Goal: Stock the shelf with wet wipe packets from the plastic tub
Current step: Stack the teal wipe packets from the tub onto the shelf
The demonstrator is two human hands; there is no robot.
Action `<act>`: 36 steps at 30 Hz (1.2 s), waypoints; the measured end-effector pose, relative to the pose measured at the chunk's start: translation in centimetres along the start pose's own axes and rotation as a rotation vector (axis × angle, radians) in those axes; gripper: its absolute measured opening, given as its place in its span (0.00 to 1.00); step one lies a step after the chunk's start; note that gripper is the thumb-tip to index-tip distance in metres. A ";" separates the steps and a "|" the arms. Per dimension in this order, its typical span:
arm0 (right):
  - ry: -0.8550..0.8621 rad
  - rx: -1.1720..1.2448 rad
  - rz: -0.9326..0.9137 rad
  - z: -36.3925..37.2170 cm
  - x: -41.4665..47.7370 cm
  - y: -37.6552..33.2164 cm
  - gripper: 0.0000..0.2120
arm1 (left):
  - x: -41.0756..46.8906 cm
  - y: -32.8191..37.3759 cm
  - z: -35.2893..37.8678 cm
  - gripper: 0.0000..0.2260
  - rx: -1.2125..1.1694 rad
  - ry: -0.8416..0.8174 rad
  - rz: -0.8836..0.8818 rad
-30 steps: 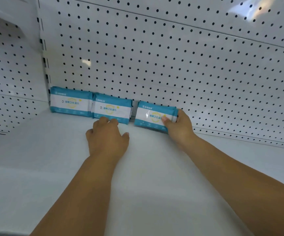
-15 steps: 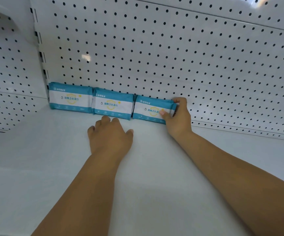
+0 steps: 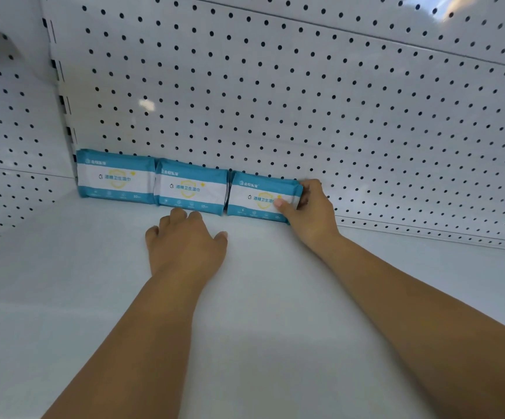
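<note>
Three teal-and-white wet wipe packets stand in a row against the pegboard back at the rear left of the white shelf (image 3: 275,313): a left packet (image 3: 113,176), a middle packet (image 3: 190,190) and a right packet (image 3: 259,198). My right hand (image 3: 308,211) grips the right end of the right packet, thumb on its front face. My left hand (image 3: 184,243) rests on the shelf just in front of the middle packet, fingers loosely curled, holding nothing. The plastic tub is out of view.
A white pegboard back wall (image 3: 305,101) rises behind the packets. A pegboard side panel (image 3: 9,131) closes the shelf on the left. To the right of the packets the shelf runs on along the back wall.
My right hand slid the right packet leftward until it sits against the middle packet. My left hand drew back slightly from the middle packet.
</note>
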State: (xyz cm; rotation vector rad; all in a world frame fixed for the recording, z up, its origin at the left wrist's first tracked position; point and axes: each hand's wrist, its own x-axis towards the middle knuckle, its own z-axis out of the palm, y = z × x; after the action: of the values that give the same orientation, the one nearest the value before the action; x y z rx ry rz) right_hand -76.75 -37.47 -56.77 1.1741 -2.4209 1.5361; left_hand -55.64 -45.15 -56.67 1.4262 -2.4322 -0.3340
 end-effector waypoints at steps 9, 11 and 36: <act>-0.133 -0.207 0.058 -5.2 -2.5 0.5 0.22 | -0.7 0.2 -0.6 0.23 -0.244 0.112 0.002; -0.195 -0.331 0.018 -7.1 -3.3 0.7 0.24 | -1.5 0.6 -0.9 0.22 -0.275 0.121 0.072; -0.227 -0.717 0.144 -39.3 -20.7 5.2 0.31 | -20.9 23.1 0.1 0.27 -0.189 -0.064 0.891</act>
State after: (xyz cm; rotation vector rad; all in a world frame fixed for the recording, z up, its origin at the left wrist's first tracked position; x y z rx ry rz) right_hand -78.62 6.60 -49.25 1.0592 -2.8556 0.4502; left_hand -64.62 -15.77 -51.68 0.1786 -2.6995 -0.3687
